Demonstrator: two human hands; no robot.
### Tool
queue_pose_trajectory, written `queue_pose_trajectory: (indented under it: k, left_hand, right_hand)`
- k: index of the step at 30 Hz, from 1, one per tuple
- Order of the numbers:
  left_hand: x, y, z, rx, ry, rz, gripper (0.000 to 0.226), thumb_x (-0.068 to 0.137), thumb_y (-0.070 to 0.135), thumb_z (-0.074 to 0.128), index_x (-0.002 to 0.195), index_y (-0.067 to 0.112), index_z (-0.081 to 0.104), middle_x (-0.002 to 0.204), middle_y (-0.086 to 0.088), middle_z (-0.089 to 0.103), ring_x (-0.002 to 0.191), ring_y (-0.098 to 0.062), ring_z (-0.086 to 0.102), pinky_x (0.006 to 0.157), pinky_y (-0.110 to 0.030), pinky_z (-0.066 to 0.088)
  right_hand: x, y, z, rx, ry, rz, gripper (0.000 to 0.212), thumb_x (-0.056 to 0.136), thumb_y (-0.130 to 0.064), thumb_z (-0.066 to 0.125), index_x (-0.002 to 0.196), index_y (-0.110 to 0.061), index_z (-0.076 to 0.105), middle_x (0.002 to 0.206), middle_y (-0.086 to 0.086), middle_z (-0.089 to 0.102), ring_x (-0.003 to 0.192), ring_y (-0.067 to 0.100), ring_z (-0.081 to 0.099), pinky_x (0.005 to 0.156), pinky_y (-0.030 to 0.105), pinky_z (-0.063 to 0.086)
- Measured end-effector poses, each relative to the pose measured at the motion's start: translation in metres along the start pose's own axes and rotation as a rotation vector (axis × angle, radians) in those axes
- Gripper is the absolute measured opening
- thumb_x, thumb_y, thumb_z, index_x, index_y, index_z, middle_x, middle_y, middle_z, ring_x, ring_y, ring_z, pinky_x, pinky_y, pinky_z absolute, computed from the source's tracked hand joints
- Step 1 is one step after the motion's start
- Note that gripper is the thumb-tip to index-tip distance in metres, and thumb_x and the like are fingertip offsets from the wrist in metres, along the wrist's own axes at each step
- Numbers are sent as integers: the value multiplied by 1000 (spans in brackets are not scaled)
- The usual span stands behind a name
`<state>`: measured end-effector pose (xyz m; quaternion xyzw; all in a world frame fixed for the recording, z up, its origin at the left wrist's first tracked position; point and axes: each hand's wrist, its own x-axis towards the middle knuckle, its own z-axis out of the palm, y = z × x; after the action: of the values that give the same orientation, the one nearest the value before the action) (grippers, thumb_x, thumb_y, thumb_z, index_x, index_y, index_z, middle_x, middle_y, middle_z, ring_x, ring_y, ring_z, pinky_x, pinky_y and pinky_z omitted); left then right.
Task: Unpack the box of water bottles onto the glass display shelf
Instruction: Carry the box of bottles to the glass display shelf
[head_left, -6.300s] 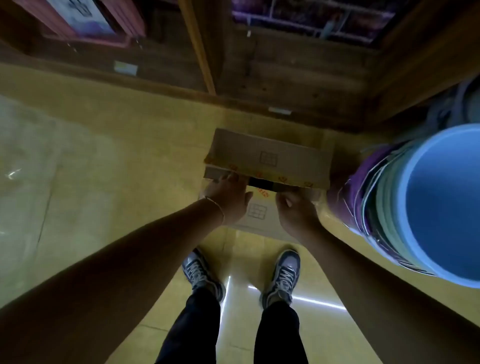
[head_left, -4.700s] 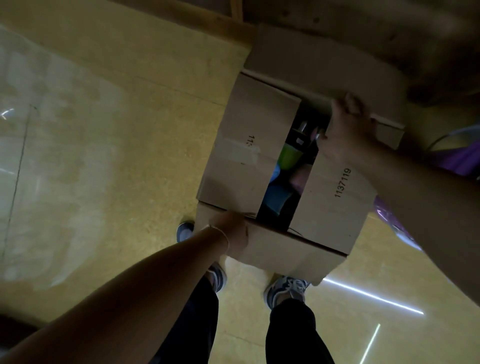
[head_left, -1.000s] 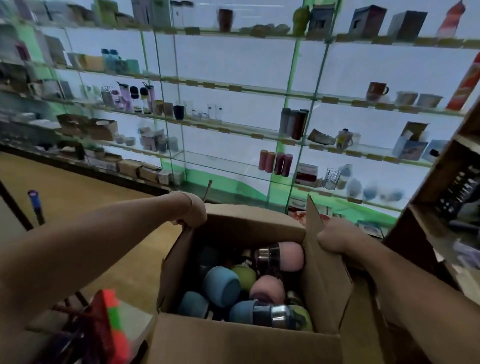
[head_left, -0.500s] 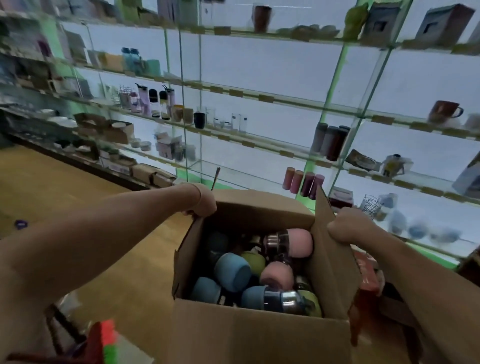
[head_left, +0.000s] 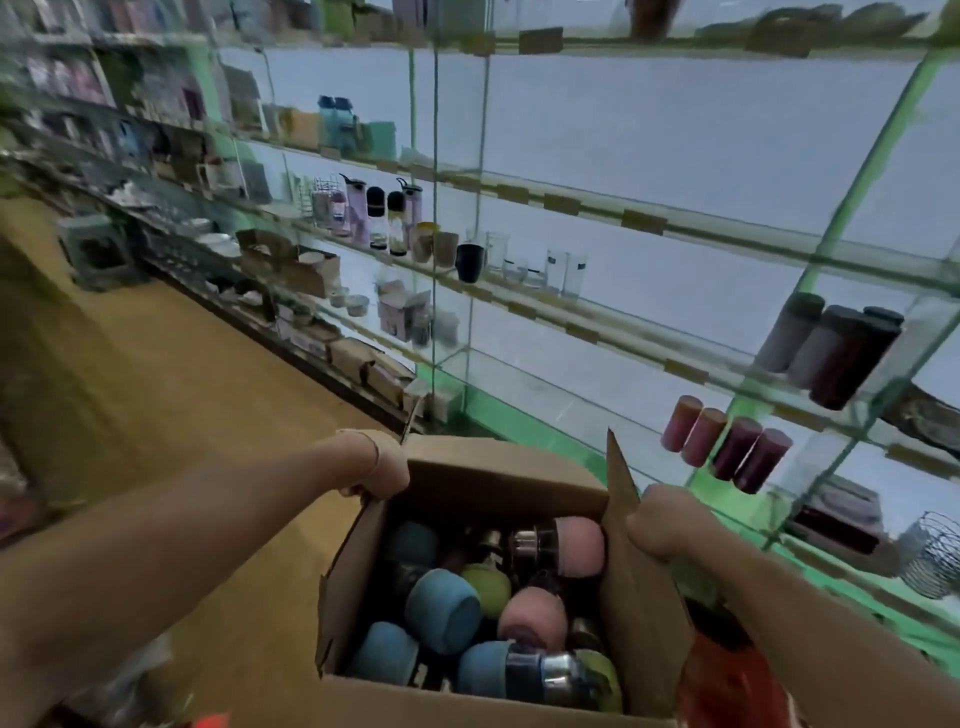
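An open cardboard box (head_left: 644, 613) hangs in the air in front of me, packed with several short water bottles (head_left: 441, 616) in blue, pink and green lying jumbled. My left hand (head_left: 382, 467) grips the top edge of the box's left wall at the far corner. My right hand (head_left: 657, 525) grips the upright right flap near its top. The glass display shelf (head_left: 587, 327) rises just beyond the box in several lit tiers, with a bare stretch of its low tier right behind the box.
Bottles, cups and glasses (head_left: 470, 262) stand on the middle shelf to the left. Dark tumblers (head_left: 841, 353) and red-purple cylinders (head_left: 727, 449) fill the shelves at right, with a wire basket (head_left: 930, 553) lower down. Cartons (head_left: 358, 361) line the shelf base along the wooden floor (head_left: 156, 395).
I lifted the box off the floor and carried it up to the shelves. Over the last second the view swung left and closer to the glass; both hands keep the same hold.
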<state>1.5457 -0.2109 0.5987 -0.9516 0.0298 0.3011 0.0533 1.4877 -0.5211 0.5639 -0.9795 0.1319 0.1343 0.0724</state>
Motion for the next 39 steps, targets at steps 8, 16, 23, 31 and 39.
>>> queue_pose_trajectory:
  k: [8,16,23,31,39]
  left_hand:
    - [93,-50,-57,-162,17,-117,20,89,6,39,75,8,54,66,-9,52,48,-18,43,44,-25,33]
    - [232,-123,-95,-180,11,-142,24,86,6,41,64,9,51,59,-7,50,45,-19,44,44,-26,35]
    - [349,-197,-136,-149,-99,-150,34,91,5,36,66,4,58,64,-11,57,46,-19,49,49,-28,42]
    - [415,-269,-176,-230,-141,-272,35,96,4,36,104,-6,68,79,-13,65,49,-16,50,44,-22,39]
    - [460,-323,-175,-434,-134,-474,29,95,12,42,102,3,69,93,-12,69,65,-20,57,44,-21,39]
  right_hand:
    - [143,-78,-40,4,4,-102,17,87,-22,50,71,-16,49,78,1,53,83,23,58,67,29,45]
    - [294,-197,-41,-73,-4,-226,24,91,-28,50,69,-18,47,82,2,55,81,21,56,63,27,40]
    - [407,-317,-34,-202,-89,-290,21,92,-21,51,72,-15,47,90,6,57,86,24,57,69,31,48]
    - [500,-417,-30,-243,-126,-415,18,91,-24,53,77,-13,51,92,9,60,98,29,64,79,36,54]
    - [589,-496,-19,-188,-146,-509,28,86,-23,57,101,-2,66,100,15,65,99,32,65,68,32,47]
